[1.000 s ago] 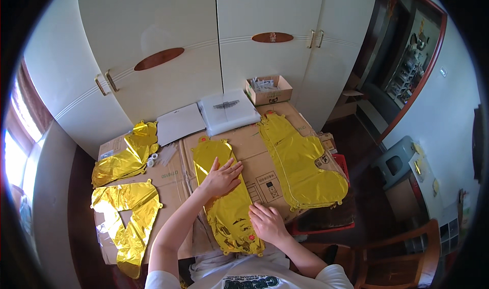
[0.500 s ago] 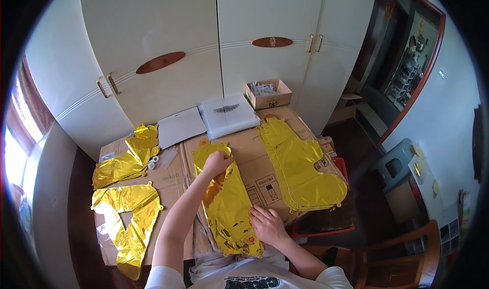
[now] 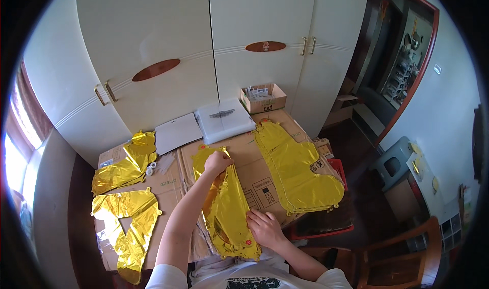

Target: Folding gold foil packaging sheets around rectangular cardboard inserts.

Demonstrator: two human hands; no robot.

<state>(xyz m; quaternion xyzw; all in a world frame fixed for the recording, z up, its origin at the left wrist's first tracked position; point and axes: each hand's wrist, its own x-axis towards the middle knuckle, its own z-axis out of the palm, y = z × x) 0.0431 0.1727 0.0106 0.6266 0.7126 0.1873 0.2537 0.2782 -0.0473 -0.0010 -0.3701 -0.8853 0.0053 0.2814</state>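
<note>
A flat gold foil balloon (image 3: 227, 203) lies lengthwise on the cardboard in front of me, with a small red mark near its near end. My left hand (image 3: 218, 162) is closed in a pinch on the far part of its right edge. Lower down the same edge, my right hand (image 3: 266, 229) has its fingers curled and pressed together on the foil. Between the hands that edge runs fairly straight, and the foil beside it is creased. My left forearm crosses over part of the balloon and hides it.
More gold foil balloons lie at the right (image 3: 299, 169), the far left (image 3: 125, 169) and the near left (image 3: 145, 212). Along the back stand a grey-white flat sheet (image 3: 178, 133), a stack of clear plastic bags (image 3: 226, 123) and a small carton (image 3: 265, 104). White tape rolls (image 3: 151, 168) sit mid-left.
The balloon's right side looks straighter and its creases have shifted under my hands. Both hands stay on its edge. The whole view has tilted slightly.
</note>
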